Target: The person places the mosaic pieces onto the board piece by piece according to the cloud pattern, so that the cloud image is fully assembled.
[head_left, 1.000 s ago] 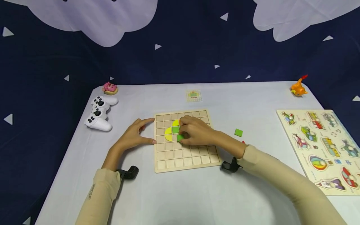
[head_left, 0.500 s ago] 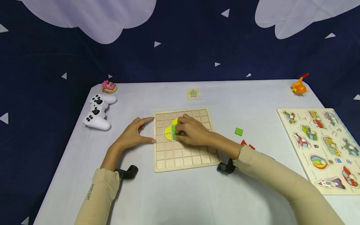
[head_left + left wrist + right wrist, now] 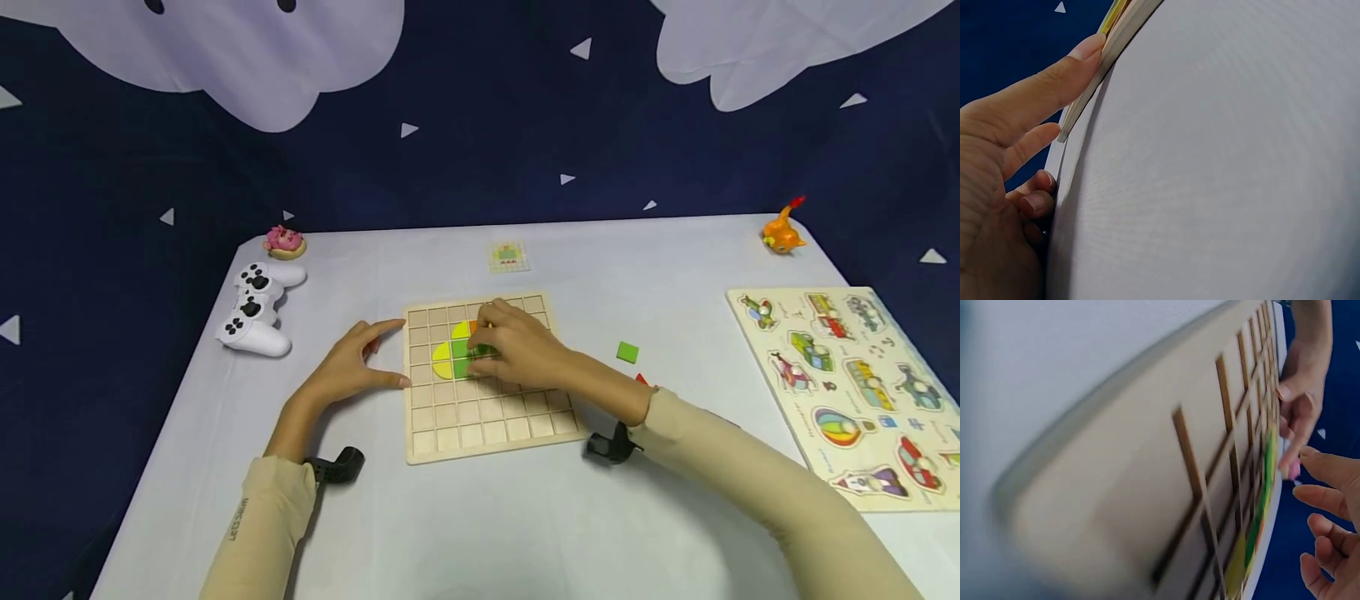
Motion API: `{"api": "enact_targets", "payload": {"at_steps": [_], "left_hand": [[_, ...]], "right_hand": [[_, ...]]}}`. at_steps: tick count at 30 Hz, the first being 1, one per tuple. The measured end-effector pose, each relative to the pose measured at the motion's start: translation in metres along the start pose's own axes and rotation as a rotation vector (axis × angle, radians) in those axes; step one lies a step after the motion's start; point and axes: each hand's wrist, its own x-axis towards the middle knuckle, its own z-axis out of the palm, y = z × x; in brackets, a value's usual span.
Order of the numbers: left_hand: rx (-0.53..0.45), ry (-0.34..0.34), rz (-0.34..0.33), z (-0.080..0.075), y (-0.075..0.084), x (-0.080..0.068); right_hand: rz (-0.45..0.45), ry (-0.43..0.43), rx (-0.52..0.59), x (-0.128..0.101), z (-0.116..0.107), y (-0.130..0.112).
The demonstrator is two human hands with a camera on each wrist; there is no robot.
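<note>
A wooden grid board (image 3: 468, 412) lies on the white table. Against its left edge my left hand (image 3: 348, 367) rests a stretched thumb and index finger; the left wrist view shows the thumb (image 3: 1060, 84) right at the rim. Green squares (image 3: 460, 367), yellow rounded pieces (image 3: 442, 361) and a bit of orange (image 3: 473, 326) sit in the upper-left part of the grid. Over them hovers my right hand (image 3: 521, 346), which hides part of the pattern in the head view. In the right wrist view its fingers (image 3: 1329, 500) are spread apart, loosely bent, with nothing between them.
Right of the board lie a loose green square (image 3: 627, 352) and red pieces (image 3: 642, 379). A small pattern card (image 3: 508, 257) is behind it. A white game controller (image 3: 258, 308), pink figurine (image 3: 284, 242), orange figurine (image 3: 782, 236) and picture puzzle board (image 3: 847, 400) lie along the sides.
A green square beneath my right fingers has shifted left and now lines up under the other green square. My right fingers have come away from it. The left hand stays at the board's edge.
</note>
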Motion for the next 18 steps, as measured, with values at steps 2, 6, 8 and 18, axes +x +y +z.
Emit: {"api": "enact_targets", "payload": {"at_steps": [2, 6, 8, 18], "left_hand": [[0.001, 0.001, -0.001, 0.001, 0.0, 0.0], [0.011, -0.003, -0.009, 0.0, -0.001, 0.0], [0.014, -0.009, -0.01, -0.001, 0.0, 0.0], [0.008, -0.008, -0.001, 0.0, -0.001, 0.001]], "right_hand": [[0.014, 0.037, 0.007, -0.008, -0.006, 0.005], [0.069, 0.063, 0.003, -0.029, -0.019, 0.021], [0.1, 0.059, -0.004, -0.043, -0.025, 0.03], [0.231, 0.091, -0.08, -0.104, -0.043, 0.067]]}}
